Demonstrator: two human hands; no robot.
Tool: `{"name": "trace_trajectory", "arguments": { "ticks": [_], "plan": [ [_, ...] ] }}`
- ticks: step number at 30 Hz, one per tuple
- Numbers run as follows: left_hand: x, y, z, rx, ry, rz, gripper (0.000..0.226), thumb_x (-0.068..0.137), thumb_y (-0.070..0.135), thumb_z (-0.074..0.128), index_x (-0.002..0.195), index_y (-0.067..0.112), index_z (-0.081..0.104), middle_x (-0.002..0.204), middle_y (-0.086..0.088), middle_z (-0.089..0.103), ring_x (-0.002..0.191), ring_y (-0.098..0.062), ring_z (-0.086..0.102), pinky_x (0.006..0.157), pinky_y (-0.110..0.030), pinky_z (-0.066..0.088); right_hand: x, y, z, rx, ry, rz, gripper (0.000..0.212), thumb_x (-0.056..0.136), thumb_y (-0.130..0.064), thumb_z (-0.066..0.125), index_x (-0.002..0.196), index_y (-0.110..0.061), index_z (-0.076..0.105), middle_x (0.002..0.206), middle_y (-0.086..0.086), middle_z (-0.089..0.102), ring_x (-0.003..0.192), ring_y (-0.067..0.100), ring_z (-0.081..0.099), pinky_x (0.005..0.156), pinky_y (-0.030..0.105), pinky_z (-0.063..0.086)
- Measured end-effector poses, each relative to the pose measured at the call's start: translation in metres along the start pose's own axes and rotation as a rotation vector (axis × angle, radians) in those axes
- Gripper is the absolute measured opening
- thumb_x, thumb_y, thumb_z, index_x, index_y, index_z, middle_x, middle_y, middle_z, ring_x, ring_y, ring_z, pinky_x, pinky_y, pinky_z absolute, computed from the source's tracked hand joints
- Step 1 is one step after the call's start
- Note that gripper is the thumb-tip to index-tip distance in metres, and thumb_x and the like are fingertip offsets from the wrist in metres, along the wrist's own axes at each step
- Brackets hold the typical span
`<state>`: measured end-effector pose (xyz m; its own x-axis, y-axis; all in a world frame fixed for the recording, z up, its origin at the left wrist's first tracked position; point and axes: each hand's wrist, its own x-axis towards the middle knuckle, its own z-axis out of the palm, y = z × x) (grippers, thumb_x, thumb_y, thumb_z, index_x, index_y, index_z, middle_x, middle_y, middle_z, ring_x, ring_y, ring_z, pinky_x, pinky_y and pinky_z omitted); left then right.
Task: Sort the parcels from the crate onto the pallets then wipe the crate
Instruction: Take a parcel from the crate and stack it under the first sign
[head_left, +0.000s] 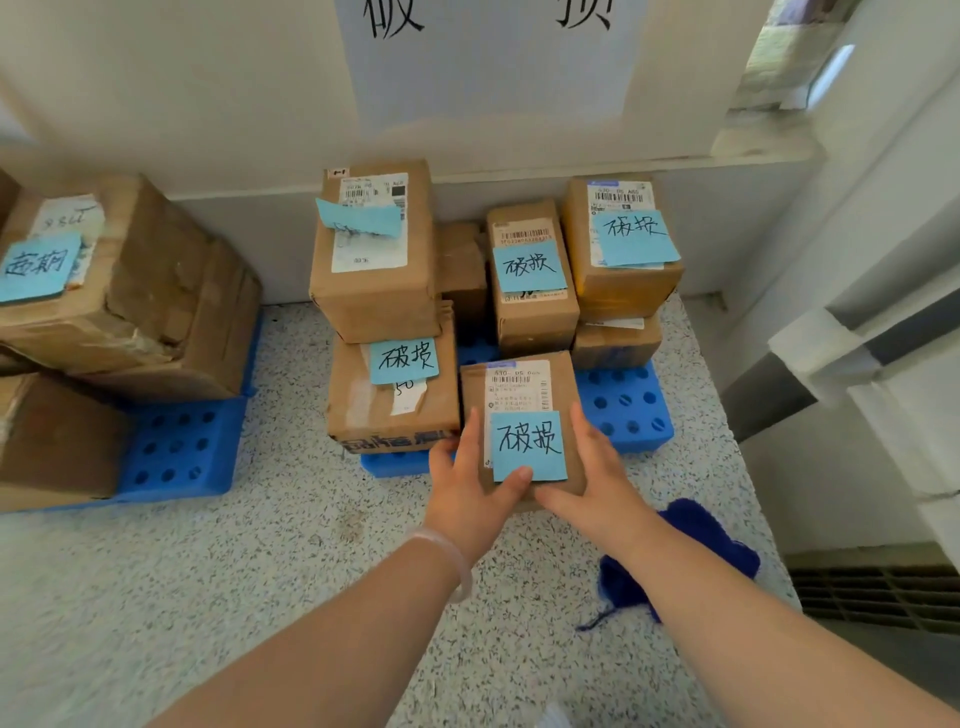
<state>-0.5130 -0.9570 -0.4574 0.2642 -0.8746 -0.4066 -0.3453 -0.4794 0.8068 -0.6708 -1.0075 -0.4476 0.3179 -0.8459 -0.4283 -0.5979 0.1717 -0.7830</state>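
A small brown cardboard parcel (519, 395) with a white shipping label and a blue handwritten note sits at the front edge of a blue perforated pallet (628, 405). My left hand (467, 488) grips its left side with the thumb on the note. My right hand (597, 478) grips its right side. Several other brown parcels with blue notes are stacked on the same pallet behind it, among them a tall stack (379, 291) at the left. The crate is out of view.
A second blue pallet (176, 452) at the left carries larger brown parcels (130, 291). A dark blue cloth (691, 551) lies on the speckled floor under my right forearm. A paper sign (488, 57) hangs on the wall behind. A white frame stands at the right.
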Motion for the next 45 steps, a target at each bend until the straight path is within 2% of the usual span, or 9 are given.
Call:
{"name": "trace_trajectory", "arguments": {
  "ticks": [5, 9, 16, 21, 26, 28, 33, 38, 45],
  "plan": [
    [0.001, -0.004, 0.001, -0.018, 0.029, -0.019, 0.087, 0.090, 0.045, 0.065, 0.156, 0.043, 0.008, 0.154, 0.001, 0.013, 0.141, -0.022, 0.029, 0.117, -0.040, 0.031, 0.013, -0.005, 0.003, 0.009, 0.007, -0.021, 0.119, 0.077, -0.041, 0.080, 0.154, -0.039, -0.010, 0.155, -0.007, 0.014, 0.142, 0.014, 0.020, 0.113, 0.037, 0.029],
    [-0.011, -0.012, 0.002, 0.064, 0.051, 0.029, 0.087, 0.089, 0.055, 0.059, 0.155, 0.040, 0.004, 0.158, 0.002, 0.008, 0.144, -0.020, 0.024, 0.117, -0.036, 0.029, 0.017, -0.004, 0.004, -0.096, -0.027, -0.005, 0.123, 0.075, -0.043, 0.081, 0.152, -0.042, -0.015, 0.163, -0.007, -0.011, 0.151, 0.017, -0.001, 0.119, 0.041, 0.016],
    [-0.031, -0.027, -0.001, 0.338, 0.029, 0.206, 0.087, 0.082, 0.078, 0.028, 0.153, 0.041, -0.007, 0.158, 0.022, -0.025, 0.149, -0.005, -0.011, 0.122, -0.032, 0.006, -0.008, 0.012, 0.011, -0.471, 0.087, -0.249, 0.118, 0.078, -0.065, 0.066, 0.147, -0.041, -0.026, 0.157, -0.013, -0.032, 0.148, 0.010, -0.018, 0.120, 0.037, 0.006],
    [-0.031, -0.027, -0.005, 0.615, -0.035, 0.253, 0.084, 0.079, 0.080, 0.000, 0.147, 0.037, -0.022, 0.152, 0.020, -0.040, 0.143, -0.004, -0.030, 0.118, -0.028, -0.012, -0.017, 0.023, 0.020, -0.671, 0.061, -0.265, 0.112, 0.084, -0.066, 0.058, 0.147, -0.034, -0.030, 0.148, -0.013, -0.048, 0.144, 0.011, -0.030, 0.122, 0.039, -0.002],
    [-0.019, -0.021, -0.011, 0.650, -0.087, 0.213, 0.087, 0.078, 0.081, 0.002, 0.148, 0.035, -0.023, 0.151, 0.019, -0.040, 0.141, -0.004, -0.029, 0.120, -0.032, -0.009, -0.006, 0.010, 0.020, -0.723, 0.068, -0.249, 0.115, 0.085, -0.066, 0.055, 0.143, -0.030, -0.036, 0.150, -0.010, -0.046, 0.143, 0.012, -0.032, 0.117, 0.036, -0.009],
    [-0.018, -0.020, -0.012, 0.672, -0.105, 0.214, 0.085, 0.087, 0.076, 0.013, 0.152, 0.033, -0.020, 0.153, 0.017, -0.038, 0.143, -0.005, -0.027, 0.121, -0.033, -0.007, -0.005, 0.009, 0.020, -0.737, 0.056, -0.235, 0.116, 0.085, -0.066, 0.057, 0.140, -0.030, -0.039, 0.152, -0.008, -0.044, 0.145, 0.014, -0.031, 0.120, 0.039, -0.010],
    [-0.027, -0.018, -0.024, 0.658, -0.115, 0.238, 0.078, 0.095, 0.067, 0.031, 0.155, 0.038, -0.010, 0.159, 0.015, -0.030, 0.150, -0.013, -0.018, 0.124, -0.040, -0.002, -0.023, 0.004, 0.027, -0.725, 0.113, -0.232, 0.120, 0.082, -0.063, 0.064, 0.146, -0.032, -0.032, 0.157, -0.007, -0.036, 0.146, 0.014, -0.028, 0.122, 0.040, -0.008],
    [-0.050, -0.022, -0.039, 0.805, -0.129, 0.253, 0.085, 0.092, 0.072, 0.033, 0.151, 0.042, -0.021, 0.159, 0.008, -0.032, 0.150, -0.019, -0.019, 0.123, -0.048, -0.003, -0.071, 0.009, 0.041, -0.732, 0.117, -0.154, 0.114, 0.084, -0.061, 0.064, 0.151, -0.033, -0.023, 0.149, -0.014, -0.041, 0.143, 0.010, -0.031, 0.116, 0.035, -0.016],
    [-0.111, -0.032, -0.060, 0.923, -0.168, 0.494, 0.093, 0.089, 0.072, 0.042, 0.152, 0.041, -0.019, 0.162, 0.005, -0.024, 0.152, -0.021, -0.012, 0.123, -0.050, 0.000, -0.165, 0.004, 0.102, -0.666, 0.274, -0.020, 0.109, 0.082, -0.067, 0.059, 0.151, -0.041, -0.021, 0.161, -0.008, -0.027, 0.149, 0.016, -0.021, 0.122, 0.042, -0.009]
  ]
}}
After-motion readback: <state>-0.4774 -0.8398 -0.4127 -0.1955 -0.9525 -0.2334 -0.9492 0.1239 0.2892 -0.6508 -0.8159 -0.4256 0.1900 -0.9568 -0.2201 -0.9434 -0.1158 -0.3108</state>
